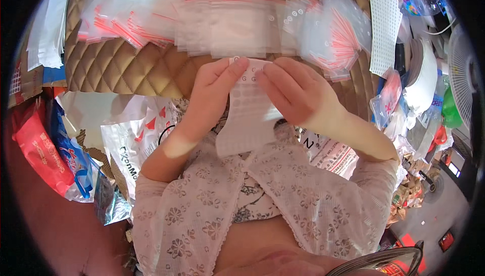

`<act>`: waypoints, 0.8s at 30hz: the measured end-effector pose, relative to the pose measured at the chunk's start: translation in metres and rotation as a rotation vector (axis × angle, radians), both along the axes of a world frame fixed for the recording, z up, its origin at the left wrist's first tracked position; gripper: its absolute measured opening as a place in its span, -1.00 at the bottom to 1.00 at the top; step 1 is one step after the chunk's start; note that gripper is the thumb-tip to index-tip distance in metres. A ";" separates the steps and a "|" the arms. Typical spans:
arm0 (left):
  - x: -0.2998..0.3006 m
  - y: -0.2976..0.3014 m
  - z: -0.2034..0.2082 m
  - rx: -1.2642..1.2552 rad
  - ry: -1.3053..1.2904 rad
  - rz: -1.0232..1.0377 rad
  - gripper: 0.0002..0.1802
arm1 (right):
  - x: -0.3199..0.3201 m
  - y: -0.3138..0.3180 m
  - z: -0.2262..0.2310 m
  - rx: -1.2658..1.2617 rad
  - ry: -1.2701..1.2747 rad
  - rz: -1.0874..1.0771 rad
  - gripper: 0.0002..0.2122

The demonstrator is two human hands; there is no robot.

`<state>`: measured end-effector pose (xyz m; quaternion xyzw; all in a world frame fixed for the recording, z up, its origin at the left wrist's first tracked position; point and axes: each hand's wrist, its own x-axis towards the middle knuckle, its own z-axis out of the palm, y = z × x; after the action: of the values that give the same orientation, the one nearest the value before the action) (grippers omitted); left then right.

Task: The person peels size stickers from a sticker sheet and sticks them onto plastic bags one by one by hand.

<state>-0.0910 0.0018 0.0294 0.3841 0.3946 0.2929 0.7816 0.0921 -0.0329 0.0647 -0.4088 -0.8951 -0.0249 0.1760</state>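
A white sheet of small round stickers (pixel 247 107) hangs between my hands, its lower end curving down toward my chest. The few top stickers bear dark print; lower down, rows of pale circles show. My left hand (pixel 214 89) is closed on the sheet's upper left corner, thumb on top. At its upper right edge, my right hand (pixel 298 89) is closed, the fingertips pinched against the sheet. Whether a loose sticker sits between those fingertips cannot be made out. Just beyond my hands lies a stack of clear zip bags (pixel 227 23) with red seal lines.
A brown quilted surface (pixel 131 71) carries more clear bags in a left pile (pixel 126 8) and a fanned right pile (pixel 338 33). At its right edge lies a white dotted sheet (pixel 385 28). A fan (pixel 465 69) stands far right; red (pixel 43 149) and blue bags (pixel 73 149) sit left.
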 end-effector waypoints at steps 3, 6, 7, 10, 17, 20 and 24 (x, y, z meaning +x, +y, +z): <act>-0.005 0.010 -0.015 0.599 0.345 -0.074 -0.79 | 0.008 0.022 0.015 -0.525 0.219 0.055 -0.84; 0.006 0.013 -0.028 1.370 0.782 -0.112 -0.74 | 0.027 0.080 -0.003 -0.738 0.542 -0.147 -0.87; 0.013 0.013 -0.031 1.543 0.938 -0.091 -0.70 | 0.033 0.101 -0.024 -0.607 0.566 -0.171 -0.87; 0.020 0.009 -0.035 1.529 0.942 -0.128 -0.69 | 0.020 0.133 -0.040 -0.774 0.462 -0.026 -0.78; 0.020 0.019 -0.036 1.514 0.860 -0.122 -0.69 | 0.024 0.126 -0.027 -0.312 -0.107 -0.382 -0.73; 0.022 0.017 -0.042 1.526 0.901 -0.191 -0.70 | 0.038 0.128 -0.016 -0.477 -0.205 -0.407 -0.77; 0.024 0.016 -0.039 1.537 0.909 -0.216 -0.70 | 0.029 0.128 -0.017 -0.714 0.134 -0.201 -0.78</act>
<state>-0.0669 0.0177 -0.0099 0.9150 0.3225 0.2207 0.1006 0.1212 0.0952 0.0479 -0.5308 -0.7893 0.2986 0.0774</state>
